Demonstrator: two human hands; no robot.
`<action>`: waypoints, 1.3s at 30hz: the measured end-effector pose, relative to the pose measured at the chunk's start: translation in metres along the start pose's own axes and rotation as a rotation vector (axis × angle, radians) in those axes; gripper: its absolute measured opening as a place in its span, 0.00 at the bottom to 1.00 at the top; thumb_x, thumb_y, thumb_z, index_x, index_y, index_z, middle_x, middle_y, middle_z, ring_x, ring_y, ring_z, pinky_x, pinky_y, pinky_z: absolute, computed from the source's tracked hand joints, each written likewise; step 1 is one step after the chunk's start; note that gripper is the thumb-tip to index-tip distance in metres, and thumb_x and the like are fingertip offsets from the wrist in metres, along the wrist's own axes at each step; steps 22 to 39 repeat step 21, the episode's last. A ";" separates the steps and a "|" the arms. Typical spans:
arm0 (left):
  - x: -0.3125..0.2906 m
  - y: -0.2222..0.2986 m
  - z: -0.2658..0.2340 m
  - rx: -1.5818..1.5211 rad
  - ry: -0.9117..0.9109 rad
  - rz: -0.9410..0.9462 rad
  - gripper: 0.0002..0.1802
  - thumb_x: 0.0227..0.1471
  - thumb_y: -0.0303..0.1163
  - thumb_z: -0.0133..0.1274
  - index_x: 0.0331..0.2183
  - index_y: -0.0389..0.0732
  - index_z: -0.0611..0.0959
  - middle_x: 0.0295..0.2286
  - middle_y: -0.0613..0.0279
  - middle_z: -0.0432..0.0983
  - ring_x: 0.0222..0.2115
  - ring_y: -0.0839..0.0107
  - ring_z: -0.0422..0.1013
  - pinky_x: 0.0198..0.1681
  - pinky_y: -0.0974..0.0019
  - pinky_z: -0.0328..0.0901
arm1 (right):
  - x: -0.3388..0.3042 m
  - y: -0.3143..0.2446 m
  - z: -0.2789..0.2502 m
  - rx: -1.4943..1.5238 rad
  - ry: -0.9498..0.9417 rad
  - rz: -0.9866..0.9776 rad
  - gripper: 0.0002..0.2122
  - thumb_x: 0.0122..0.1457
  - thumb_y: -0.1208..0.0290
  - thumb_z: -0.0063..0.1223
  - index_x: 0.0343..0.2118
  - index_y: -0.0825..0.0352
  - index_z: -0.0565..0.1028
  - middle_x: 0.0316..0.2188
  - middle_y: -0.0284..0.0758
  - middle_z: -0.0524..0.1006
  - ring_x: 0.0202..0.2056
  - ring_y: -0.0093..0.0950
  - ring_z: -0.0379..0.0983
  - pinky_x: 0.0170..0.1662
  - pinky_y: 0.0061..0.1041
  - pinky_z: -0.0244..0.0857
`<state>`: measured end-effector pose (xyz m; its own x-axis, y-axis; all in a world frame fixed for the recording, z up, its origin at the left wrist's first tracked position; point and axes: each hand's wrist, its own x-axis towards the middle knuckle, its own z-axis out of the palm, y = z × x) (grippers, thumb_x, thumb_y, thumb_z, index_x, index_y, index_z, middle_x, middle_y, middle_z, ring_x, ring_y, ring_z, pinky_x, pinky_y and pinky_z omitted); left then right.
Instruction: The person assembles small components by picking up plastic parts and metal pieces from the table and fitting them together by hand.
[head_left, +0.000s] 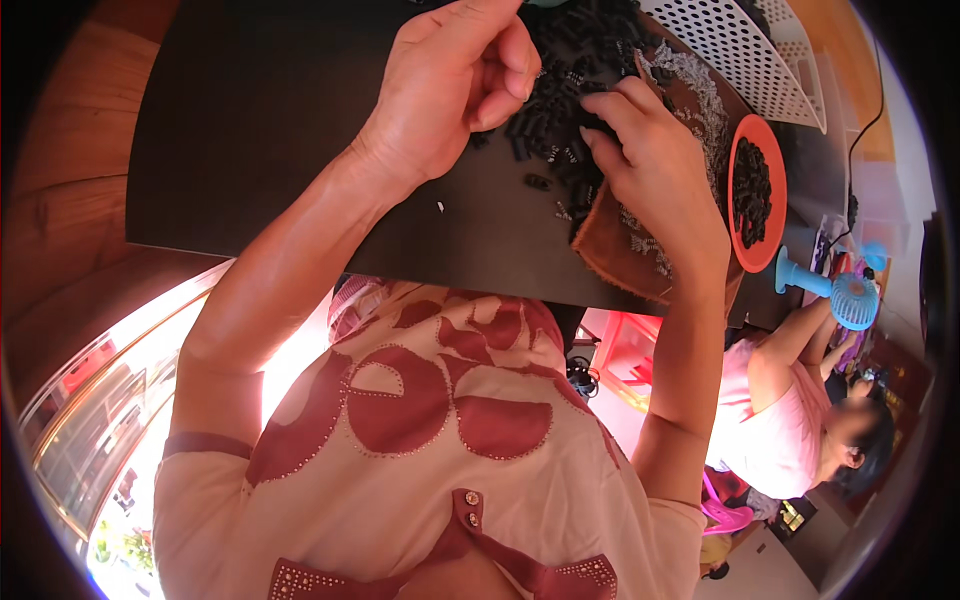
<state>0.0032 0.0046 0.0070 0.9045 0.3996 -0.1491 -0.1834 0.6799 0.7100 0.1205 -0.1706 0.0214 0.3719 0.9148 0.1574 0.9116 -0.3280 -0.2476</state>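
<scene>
My left hand [450, 85] is raised over the dark table at the top of the view. Its fingers are curled in, and whatever they may hold is hidden or beyond the upper edge. A heap of small black tube-shaped pieces [550, 110] lies between my hands. My right hand [650, 145] hovers at the right side of this heap, thumb and forefinger apart, with nothing visible between them. Under my right wrist is a brown cloth [600, 235] with many small silvery coiled springs [695, 80] scattered on it.
An orange bowl [780, 165] of black pieces stands right of the cloth. Behind it is a white perforated basket [740, 50]. A small blue fan [852, 300] sits farther right, near a person in pink [770, 430]. One tiny white scrap [440, 207] lies on the table [270, 130].
</scene>
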 end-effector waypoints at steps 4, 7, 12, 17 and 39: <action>-0.002 -0.001 0.002 -0.009 0.003 -0.024 0.25 0.64 0.43 0.40 0.18 0.39 0.72 0.16 0.59 0.68 0.10 0.74 0.57 0.13 0.73 0.50 | 0.012 0.000 0.003 -0.071 -0.045 0.005 0.06 0.52 0.74 0.53 0.33 0.65 0.74 0.32 0.36 0.71 0.34 0.39 0.73 0.33 0.37 0.68; 0.001 -0.003 -0.004 -0.016 -0.048 -0.046 0.25 0.63 0.44 0.41 0.18 0.40 0.72 0.16 0.59 0.69 0.10 0.74 0.57 0.13 0.73 0.50 | 0.012 0.001 0.007 -0.006 0.020 -0.004 0.05 0.52 0.75 0.54 0.32 0.66 0.73 0.30 0.36 0.71 0.31 0.37 0.72 0.31 0.35 0.67; -0.002 -0.008 0.002 0.210 -0.112 -0.016 0.24 0.63 0.45 0.41 0.21 0.40 0.73 0.17 0.64 0.68 0.12 0.80 0.56 0.14 0.77 0.50 | -0.002 -0.003 0.004 0.455 0.172 0.046 0.06 0.51 0.79 0.57 0.31 0.67 0.72 0.27 0.33 0.70 0.23 0.25 0.69 0.26 0.22 0.64; -0.007 -0.009 0.008 0.354 -0.190 -0.048 0.20 0.61 0.43 0.47 0.22 0.41 0.75 0.18 0.68 0.70 0.14 0.83 0.61 0.15 0.78 0.52 | -0.009 -0.013 -0.003 0.561 0.263 0.007 0.08 0.51 0.82 0.58 0.33 0.68 0.72 0.28 0.31 0.70 0.23 0.18 0.66 0.25 0.16 0.61; -0.011 -0.007 0.010 0.474 -0.263 -0.012 0.21 0.61 0.44 0.47 0.23 0.40 0.76 0.19 0.68 0.70 0.14 0.84 0.61 0.16 0.79 0.54 | -0.007 -0.023 -0.014 0.557 0.268 -0.064 0.09 0.51 0.82 0.58 0.35 0.67 0.73 0.28 0.31 0.71 0.22 0.19 0.66 0.25 0.15 0.62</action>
